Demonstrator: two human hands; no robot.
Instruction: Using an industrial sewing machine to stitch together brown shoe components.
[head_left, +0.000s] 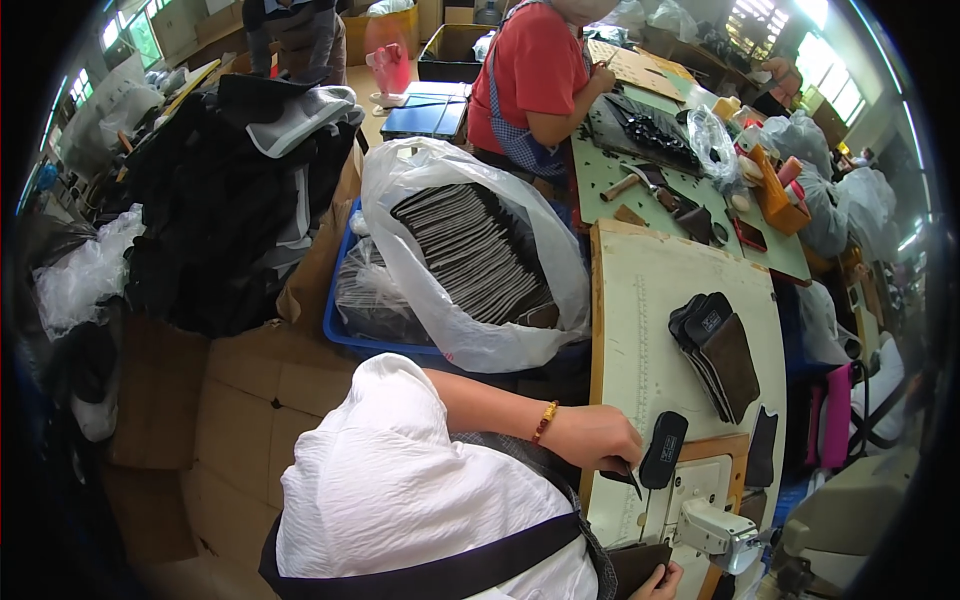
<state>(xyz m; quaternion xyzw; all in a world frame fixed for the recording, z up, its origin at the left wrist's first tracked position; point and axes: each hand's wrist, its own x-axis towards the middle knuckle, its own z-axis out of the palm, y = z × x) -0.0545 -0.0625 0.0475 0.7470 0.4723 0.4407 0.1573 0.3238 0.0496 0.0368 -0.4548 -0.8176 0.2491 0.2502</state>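
My left hand (604, 437), with a beaded bracelet at its wrist, is closed over the left side of the pale sewing table (635, 300). A dark, narrow pointed tool (634, 484) sticks out below its fingers; its kind does not show. Close to the fingertips lies a black rounded piece (663, 450) with a pale mark. At the bottom edge my right hand (660, 582) pinches a flat dark brown piece (638, 566), partly cut off by the frame. Beside it is the sewing machine's metal head (718, 535). Farther up the table rests a stack of brown and black pieces (728, 365).
A plastic bag (385, 200) full of stacked dark pieces stands in a blue crate (340, 325). Black material (235, 200) is heaped at the left. A co-worker in red (530, 75) works at a green table (595, 180) with tools and an orange bin (780, 205).
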